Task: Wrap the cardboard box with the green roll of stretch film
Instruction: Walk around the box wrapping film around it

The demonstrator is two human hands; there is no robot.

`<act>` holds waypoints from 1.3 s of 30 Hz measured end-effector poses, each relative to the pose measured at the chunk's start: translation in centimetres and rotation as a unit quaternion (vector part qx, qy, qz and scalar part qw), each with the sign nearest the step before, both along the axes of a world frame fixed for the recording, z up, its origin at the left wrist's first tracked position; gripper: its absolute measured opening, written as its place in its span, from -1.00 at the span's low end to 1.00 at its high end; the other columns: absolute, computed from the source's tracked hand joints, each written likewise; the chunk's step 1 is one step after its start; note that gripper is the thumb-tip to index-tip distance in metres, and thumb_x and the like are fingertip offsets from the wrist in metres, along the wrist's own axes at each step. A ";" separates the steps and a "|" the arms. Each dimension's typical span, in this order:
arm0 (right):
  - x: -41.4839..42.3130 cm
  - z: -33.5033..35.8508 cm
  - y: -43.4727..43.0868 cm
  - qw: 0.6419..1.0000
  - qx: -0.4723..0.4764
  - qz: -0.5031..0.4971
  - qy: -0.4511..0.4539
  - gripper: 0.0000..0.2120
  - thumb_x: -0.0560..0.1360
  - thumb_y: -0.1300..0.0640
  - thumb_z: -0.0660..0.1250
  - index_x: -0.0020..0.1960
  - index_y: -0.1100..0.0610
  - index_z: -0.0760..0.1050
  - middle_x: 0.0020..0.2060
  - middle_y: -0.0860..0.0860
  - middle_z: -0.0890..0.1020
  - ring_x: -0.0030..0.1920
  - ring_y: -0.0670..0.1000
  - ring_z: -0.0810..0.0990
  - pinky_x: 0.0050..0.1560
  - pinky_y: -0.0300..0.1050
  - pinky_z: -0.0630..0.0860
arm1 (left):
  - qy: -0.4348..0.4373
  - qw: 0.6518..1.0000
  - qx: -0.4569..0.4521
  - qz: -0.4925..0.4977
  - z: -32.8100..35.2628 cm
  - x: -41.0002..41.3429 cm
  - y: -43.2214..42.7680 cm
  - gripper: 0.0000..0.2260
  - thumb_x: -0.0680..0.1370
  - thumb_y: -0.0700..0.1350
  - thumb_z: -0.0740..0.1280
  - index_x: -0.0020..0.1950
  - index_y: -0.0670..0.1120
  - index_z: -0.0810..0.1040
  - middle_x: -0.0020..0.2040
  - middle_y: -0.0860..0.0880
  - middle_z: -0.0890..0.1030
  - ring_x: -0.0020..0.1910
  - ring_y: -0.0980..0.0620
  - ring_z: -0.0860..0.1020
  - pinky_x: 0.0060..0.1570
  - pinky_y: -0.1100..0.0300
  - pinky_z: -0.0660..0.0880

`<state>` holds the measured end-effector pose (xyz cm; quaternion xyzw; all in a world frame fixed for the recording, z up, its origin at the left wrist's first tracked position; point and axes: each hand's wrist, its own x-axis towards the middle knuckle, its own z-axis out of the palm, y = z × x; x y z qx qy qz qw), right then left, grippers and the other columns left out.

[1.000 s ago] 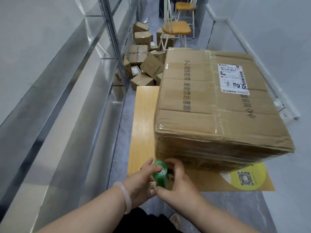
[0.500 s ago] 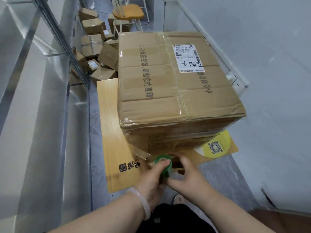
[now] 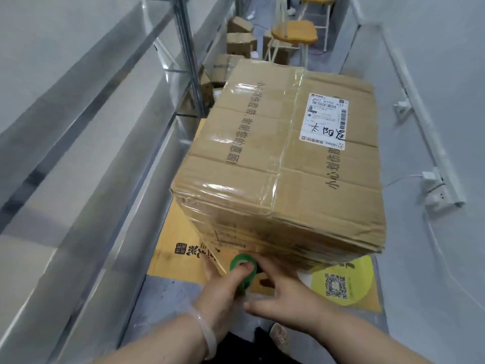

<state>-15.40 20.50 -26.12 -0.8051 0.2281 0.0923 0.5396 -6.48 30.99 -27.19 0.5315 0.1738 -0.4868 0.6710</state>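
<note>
A large cardboard box (image 3: 283, 164) with a white shipping label stands on a flat yellow board (image 3: 181, 227). Its near side is covered with bands of clear stretch film. The green roll of stretch film (image 3: 242, 270) stands upright against the lower near face of the box, close to its left corner. My left hand (image 3: 223, 292) grips the roll with the thumb pushed into its green core. My right hand (image 3: 283, 292) holds the roll from the right side, fingers spread against it. The lower part of the roll is hidden behind my hands.
A metal shelf rack (image 3: 86, 158) runs along the left. Several small cardboard boxes (image 3: 237, 38) lie on the floor behind, beside a chair with an orange seat (image 3: 294, 31). A wall with a power socket (image 3: 433, 187) and cable runs along the right.
The view has swung so the box now sits more to the right and closer. Both hands keep hold of the green roll at the box's lower near face.
</note>
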 end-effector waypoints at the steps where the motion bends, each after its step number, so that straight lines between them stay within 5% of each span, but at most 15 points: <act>1: 0.0 -0.3 -0.3 1.000 -0.002 0.012 0.004 -0.38 0.17 -0.29 0.36 0.12 -0.57 0.14 0.34 -0.15 0.34 0.33 -0.18 0.35 0.36 -0.21 0.34 | 0.007 1.000 0.003 0.010 0.0 -0.4 0.0 0.04 0.46 -0.29 0.43 0.52 0.39 -0.23 0.30 -0.15 0.54 0.20 -0.22 0.57 0.18 -0.13 0.50; 4: 0.1 -0.5 -0.8 0.999 0.039 0.027 0.020 -0.38 0.19 -0.25 0.44 0.14 -0.42 0.19 0.29 -0.13 0.43 0.29 -0.17 0.44 0.35 -0.10 0.39 | 0.019 1.000 -0.007 0.022 -0.2 -1.0 0.1 0.00 0.50 -0.35 0.37 0.52 0.38 -0.22 0.25 -0.18 0.56 0.22 -0.25 0.56 0.10 -0.08 0.51; 6: 0.3 -0.2 -1.5 0.997 0.056 0.041 0.024 -0.40 0.25 -0.15 0.46 0.16 -0.28 0.19 0.24 -0.13 0.48 0.25 -0.21 0.47 0.33 -0.14 0.39 | 0.018 0.999 -0.027 0.015 -0.5 -1.0 -0.3 0.00 0.46 -0.39 0.39 0.53 0.37 -0.11 0.29 -0.23 0.56 0.25 -0.28 0.54 0.24 -0.15 0.45; 12: 0.4 0.1 -3.1 0.995 -0.025 0.096 0.027 -0.27 0.34 -0.08 0.47 0.32 -0.38 0.10 0.36 -0.21 0.26 0.35 -0.31 0.25 0.23 -0.58 0.13 | 0.006 0.998 -0.053 -0.027 -1.2 -0.6 -1.2 -0.16 0.27 -0.27 0.44 0.41 0.29 0.22 0.19 -0.16 0.64 0.15 -0.19 0.62 0.10 -0.04 0.52; 18: 0.6 0.9 -4.7 0.981 -0.035 0.189 0.000 -0.39 0.35 -0.08 0.46 0.20 -0.36 0.14 0.27 -0.30 0.30 0.21 -0.59 0.16 0.16 -0.64 0.10 | -0.006 1.000 0.000 0.006 -0.5 -1.5 -1.9 0.13 0.31 -0.28 0.47 0.55 0.33 -0.21 0.03 -0.01 0.69 0.14 -0.04 0.57 0.20 0.06 0.38; 21: 0.5 1.1 -5.8 0.974 -0.033 0.222 -0.009 -0.32 0.31 -0.16 0.42 0.27 -0.37 0.09 0.33 -0.29 0.27 0.31 -0.50 0.16 0.34 -0.49 0.09 | -0.031 0.999 -0.001 0.030 -0.6 -2.5 -2.5 0.25 0.09 -0.12 0.51 0.55 0.35 -0.20 0.28 -0.06 0.55 0.28 -0.09 0.52 0.40 -0.01 0.31; 26: -1.4 0.8 -8.2 0.923 -0.113 0.368 -0.006 0.05 0.33 -0.24 0.38 0.52 -0.10 -0.28 0.47 -0.23 -0.22 0.48 -0.20 -0.32 0.52 -0.15 -0.20 | -0.010 0.983 -0.016 0.182 -1.3 -6.5 -4.0 0.06 0.28 -0.15 0.45 0.56 0.33 -0.13 0.30 -0.08 0.56 0.28 -0.13 0.53 0.39 -0.03 0.35; 30: -3.1 0.7 -9.9 0.928 -0.038 0.369 0.009 -0.03 0.27 -0.22 0.38 0.47 -0.22 -0.17 0.50 -0.16 -0.01 0.49 -0.13 0.06 0.51 -0.11 0.09 | -0.058 0.970 -0.019 0.234 -0.8 -9.5 -5.4 0.02 0.24 -0.11 0.54 0.57 0.27 0.08 0.42 -0.18 0.47 0.31 -0.19 0.51 0.41 -0.14 0.35; 32: -3.4 0.7 -10.4 0.923 -0.039 0.383 0.021 -0.03 0.33 -0.18 0.36 0.50 -0.17 -0.23 0.46 -0.18 -0.03 0.50 -0.11 0.01 0.51 -0.13 0.00 | -0.059 0.958 -0.008 0.282 -0.3 -10.7 -6.3 -0.14 0.38 -0.17 0.49 0.55 0.24 0.15 0.38 -0.15 0.50 0.28 -0.16 0.52 0.34 -0.05 0.41; 34: -3.8 0.8 -10.6 0.917 -0.041 0.396 0.019 -0.01 0.36 -0.20 0.34 0.50 -0.19 -0.30 0.49 -0.17 -0.08 0.52 -0.09 -0.06 0.52 -0.05 -0.03 | -0.051 0.946 -0.005 0.321 0.2 -12.0 -6.8 -0.16 0.48 -0.18 0.40 0.58 0.27 0.00 0.41 -0.15 0.44 0.33 -0.17 0.48 0.32 -0.01 0.38; 39: -5.1 1.6 -11.3 0.921 -0.013 0.390 0.008 -0.15 0.37 -0.07 0.41 0.47 -0.13 -0.05 0.37 -0.18 0.12 0.45 -0.14 0.10 0.33 -0.31 0.06 | -0.040 0.942 -0.019 0.333 0.1 -13.3 -7.1 0.00 0.29 -0.10 0.53 0.57 0.29 0.02 0.40 -0.14 0.45 0.33 -0.17 0.49 0.29 -0.02 0.44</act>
